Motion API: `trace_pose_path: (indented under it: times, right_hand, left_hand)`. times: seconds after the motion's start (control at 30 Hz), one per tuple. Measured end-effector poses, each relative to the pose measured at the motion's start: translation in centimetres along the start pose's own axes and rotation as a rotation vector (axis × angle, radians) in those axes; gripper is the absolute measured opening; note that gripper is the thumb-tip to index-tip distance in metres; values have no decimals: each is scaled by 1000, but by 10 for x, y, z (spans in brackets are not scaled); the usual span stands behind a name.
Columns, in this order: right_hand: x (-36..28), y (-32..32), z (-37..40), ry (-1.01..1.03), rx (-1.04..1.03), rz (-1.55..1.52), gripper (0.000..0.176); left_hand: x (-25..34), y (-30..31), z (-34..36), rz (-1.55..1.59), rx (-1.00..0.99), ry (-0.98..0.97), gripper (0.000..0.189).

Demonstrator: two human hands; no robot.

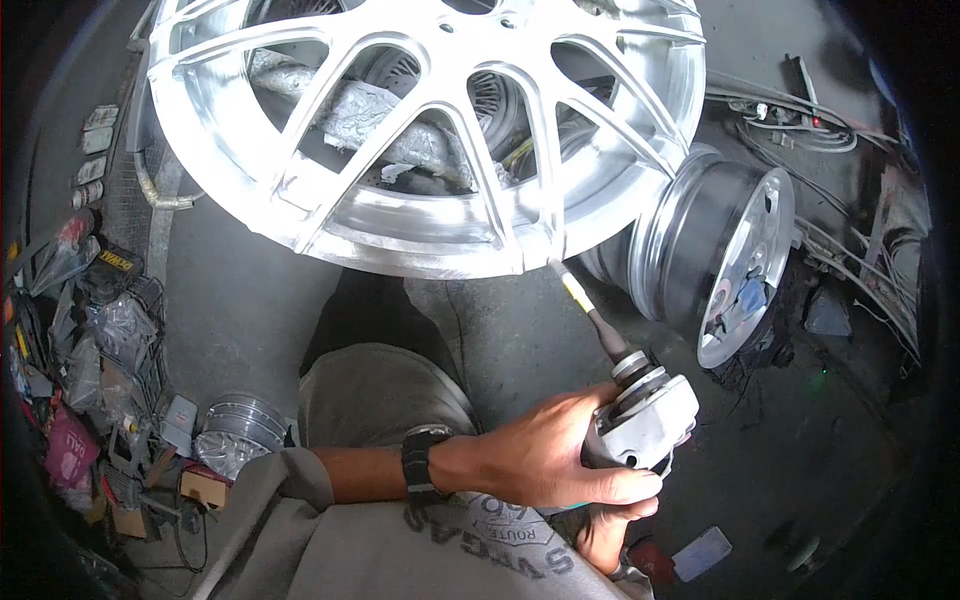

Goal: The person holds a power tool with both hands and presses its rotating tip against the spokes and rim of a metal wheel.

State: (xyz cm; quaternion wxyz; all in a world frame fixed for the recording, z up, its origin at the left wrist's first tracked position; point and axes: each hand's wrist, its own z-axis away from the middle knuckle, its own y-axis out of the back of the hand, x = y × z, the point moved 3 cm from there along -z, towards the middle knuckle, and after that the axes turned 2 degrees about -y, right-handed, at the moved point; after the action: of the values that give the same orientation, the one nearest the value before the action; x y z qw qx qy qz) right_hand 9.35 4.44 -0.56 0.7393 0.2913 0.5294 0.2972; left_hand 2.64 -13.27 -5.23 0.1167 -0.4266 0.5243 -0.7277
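A bright bare-metal alloy wheel point(400, 245) with split spokes fills the upper middle of the view. My left hand point(545, 450), with a dark watch at the wrist, is closed around the head of an angle grinder point(645, 425). A long, narrow shaft point(610, 335) with a yellow-and-white tip sticks up from the grinder. The tip meets or nearly meets the wheel's lower edge beside a spoke end. Beneath the left hand, my right hand point(603, 535) is partly hidden; it appears wrapped around the grinder's body, which is mostly out of sight.
Another wheel point(735, 260) leans on its side at the right. A smaller wheel point(240, 435) lies at the lower left, near a heap of bags and tools point(110, 330). Cables point(850, 140) run along the right. A flat, pale rectangular object point(702, 553) is at the lower right.
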Motion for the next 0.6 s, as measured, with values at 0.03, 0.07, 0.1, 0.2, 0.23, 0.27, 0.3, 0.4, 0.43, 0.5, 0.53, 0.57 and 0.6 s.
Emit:
trace_pose_path:
  times: [0.03,0.07,0.1,0.2,0.23,0.27,0.3,0.4,0.43,0.5,0.53,0.57,0.6]
  right_hand:
    - [7,2,-1,-10,-32,5,73]
    - [10,3,-2,-19,-63,10,75]
    - [6,0,-4,-19,-63,10,75]
    - [-18,-6,-17,-35,-2,-8,72]
    - [-28,-8,-25,19,-35,-4,71]
    - [-34,-10,-29,72,-70,0,70]
    - [-32,-8,-20,74,-71,2,70]
    - [-22,-11,3,-325,-138,-552,114]
    - [-30,-13,-3,-350,16,-628,100]
    - [-42,-13,-13,-369,169,-695,87]
    - [-47,-14,-17,-360,160,-627,91]
    - [-53,-13,-20,-352,152,-559,95]
    - [-57,-12,-24,-350,151,-554,95]
  left_hand:
    - [0,0,0,11,-1,7,68]
    - [0,1,-1,23,-3,14,67]
    - [1,1,-2,23,-3,14,67]
    - [5,5,-4,29,-11,28,68]
    - [9,6,-4,41,-12,26,69]
    - [12,7,-4,54,-12,24,70]
    - [13,9,-5,55,-12,22,70]
    - [17,13,-7,41,-12,0,72]
    - [16,13,-8,55,-17,-10,73]
    - [20,15,-9,73,-23,-29,74]
    - [23,16,-9,120,-28,-10,74]
    - [25,17,-9,169,-36,10,73]
    - [26,19,-10,173,-36,5,73]
